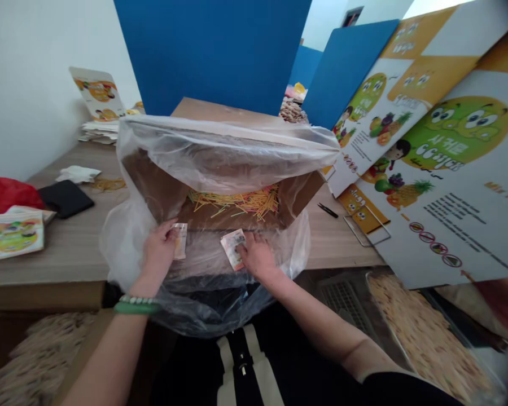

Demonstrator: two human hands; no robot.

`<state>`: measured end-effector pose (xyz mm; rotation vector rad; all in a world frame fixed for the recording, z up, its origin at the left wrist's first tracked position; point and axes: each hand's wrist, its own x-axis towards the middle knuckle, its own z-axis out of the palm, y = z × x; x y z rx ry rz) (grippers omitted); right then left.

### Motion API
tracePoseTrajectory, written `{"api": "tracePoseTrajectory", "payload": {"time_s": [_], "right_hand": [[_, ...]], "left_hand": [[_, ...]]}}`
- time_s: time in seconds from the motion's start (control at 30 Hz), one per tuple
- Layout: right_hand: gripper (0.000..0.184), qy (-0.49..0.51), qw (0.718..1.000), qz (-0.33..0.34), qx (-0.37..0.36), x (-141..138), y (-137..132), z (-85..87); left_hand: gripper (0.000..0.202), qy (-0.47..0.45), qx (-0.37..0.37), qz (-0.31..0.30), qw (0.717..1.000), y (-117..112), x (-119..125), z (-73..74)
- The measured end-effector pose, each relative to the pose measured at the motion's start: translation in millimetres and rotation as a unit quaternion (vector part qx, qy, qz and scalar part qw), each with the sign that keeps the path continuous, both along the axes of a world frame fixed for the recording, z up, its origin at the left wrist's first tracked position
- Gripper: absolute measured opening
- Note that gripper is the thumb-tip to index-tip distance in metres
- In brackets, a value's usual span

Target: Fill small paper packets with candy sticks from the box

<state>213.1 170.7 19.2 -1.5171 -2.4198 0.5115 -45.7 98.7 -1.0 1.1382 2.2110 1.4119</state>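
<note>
My left hand [158, 251] is closed on the edge of a small clear-and-white packet [180, 241], held over the near flap of a carton. To its right, my right hand [258, 254] has its thumb and fingers on a small stack of printed packets [232, 250]. Both hands are at the mouth of the cardboard carton [156, 189], which lies tilted toward me and is lined with a clear plastic bag [220, 141]. Inside it lie many thin coloured sticks [237, 203], yellow, pink and green. Part of the sticks is hidden by the plastic.
Large printed cartons [440, 163] stand at the right, beside black tweezers [328, 210]. On the left of the table [80, 248] are a black flat object [65, 198], printed pouches [16, 234], rubber bands [109, 184] and a red bag [8, 194]. A blue partition [211, 56] rises behind.
</note>
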Motion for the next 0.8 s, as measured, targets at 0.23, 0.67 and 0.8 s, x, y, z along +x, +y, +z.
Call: {"api": "tracePoseTrajectory", "payload": {"time_s": [0.23,0.67,0.8], "right_hand": [[0.041,0.017,0.994,-0.056,-0.094,-5,13,-13.7],[0.021,0.214,0.973,-0.036,-0.074,23,19,-6.2],[0.022,0.312,0.919,0.047,-0.237,14,16,-2.5]], "left_hand": [[0.050,0.210,-0.052,0.002,0.976,2,-8,-21.9],[0.048,-0.127,0.007,-0.055,0.990,-22,116,19.5],[0.051,-0.362,0.024,-0.072,0.929,5,134,30.6]]}}
